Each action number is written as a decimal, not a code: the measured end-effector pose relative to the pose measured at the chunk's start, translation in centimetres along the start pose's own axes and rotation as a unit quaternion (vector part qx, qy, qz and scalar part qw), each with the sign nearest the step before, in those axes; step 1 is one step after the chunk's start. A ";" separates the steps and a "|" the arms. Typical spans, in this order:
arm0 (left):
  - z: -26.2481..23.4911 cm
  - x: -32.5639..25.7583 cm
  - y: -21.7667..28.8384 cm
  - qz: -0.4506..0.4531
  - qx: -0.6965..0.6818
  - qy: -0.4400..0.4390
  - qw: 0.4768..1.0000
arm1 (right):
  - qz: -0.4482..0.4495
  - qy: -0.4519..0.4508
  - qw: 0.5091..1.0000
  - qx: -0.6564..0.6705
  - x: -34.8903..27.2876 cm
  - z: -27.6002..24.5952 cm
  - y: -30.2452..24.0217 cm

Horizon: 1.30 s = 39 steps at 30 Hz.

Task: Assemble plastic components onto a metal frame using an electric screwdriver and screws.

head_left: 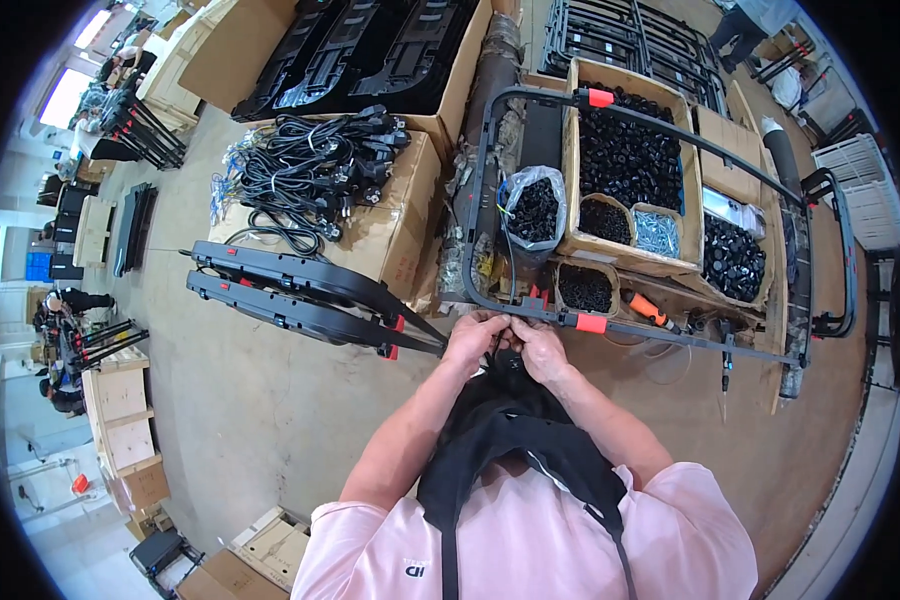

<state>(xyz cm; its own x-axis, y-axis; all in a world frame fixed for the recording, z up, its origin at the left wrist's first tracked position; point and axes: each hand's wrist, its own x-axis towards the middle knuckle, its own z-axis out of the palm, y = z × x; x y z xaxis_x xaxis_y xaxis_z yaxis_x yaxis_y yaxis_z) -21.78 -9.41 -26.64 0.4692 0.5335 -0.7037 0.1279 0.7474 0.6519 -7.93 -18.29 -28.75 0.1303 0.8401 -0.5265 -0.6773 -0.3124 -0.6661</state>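
Note:
My left hand [473,340] and my right hand [540,350] meet in front of my body, fingertips pinched together. What they hold is hidden by the fingers. They are right at the near left corner of a black tubular frame [625,329] with red pieces on its bars, which lies across the bench. A thin dark cable [511,270] runs down inside that corner toward my fingers. Just left of my hands, two long black curved arms [300,318] with red tabs reach out sideways. Below the hands hangs my black apron [510,400].
Beyond the frame's near bar stand a carton of black caps [630,150], a bag of small black parts [535,210], a box of screws [656,232] and an orange-black screwdriver [650,308]. Bundled power cables [315,165] lie on a carton at left. Other people work far left.

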 end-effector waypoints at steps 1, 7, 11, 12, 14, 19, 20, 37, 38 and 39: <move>0.2 -0.1 0.2 -0.005 0.005 -0.003 1.000 | 0.000 0.003 1.000 0.021 -0.1 0.0 0.0; 0.1 -1.5 0.6 -0.018 0.043 -0.007 0.999 | 0.035 -0.011 0.996 -0.081 -1.0 -0.5 -0.7; -0.8 -2.9 -0.5 -0.023 0.043 -0.007 0.999 | 0.005 -0.002 0.979 -0.202 -1.8 0.2 -1.7; -1.2 -3.0 -0.9 -0.020 0.037 -0.008 0.999 | -0.037 -0.008 0.948 -0.316 -2.3 0.5 -2.3; -1.3 -3.3 -1.4 -0.012 0.041 -0.023 0.999 | -0.080 -0.016 0.897 -0.434 -3.1 1.6 -4.3; -0.9 -4.7 -2.5 0.078 0.049 0.006 0.996 | -0.190 -0.084 0.666 -0.717 -4.2 6.9 -10.3; -0.6 -5.2 -2.4 0.095 0.053 0.019 0.994 | -0.255 -0.114 0.645 -0.711 -3.8 7.6 -10.9; -2.5 -5.2 -4.8 0.253 0.094 0.061 0.961 | -0.240 -0.371 0.381 -0.812 -0.4 9.7 -11.7; -2.6 -5.1 -4.6 0.245 0.100 0.045 0.963 | -0.208 -0.350 0.408 -0.817 -0.5 9.5 -11.8; -2.7 -5.2 -4.5 0.245 0.098 0.048 0.963 | -0.208 -0.352 0.407 -0.816 -0.3 9.2 -11.9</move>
<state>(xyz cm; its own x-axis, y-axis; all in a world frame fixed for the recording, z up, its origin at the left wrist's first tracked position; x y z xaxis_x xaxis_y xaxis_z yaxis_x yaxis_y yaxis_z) -27.18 -14.48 -26.73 0.4339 0.8439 -0.3155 0.0790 0.3132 0.9464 -6.56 -10.80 -15.80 -0.6423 0.7099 -0.2889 0.7567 0.5274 -0.3863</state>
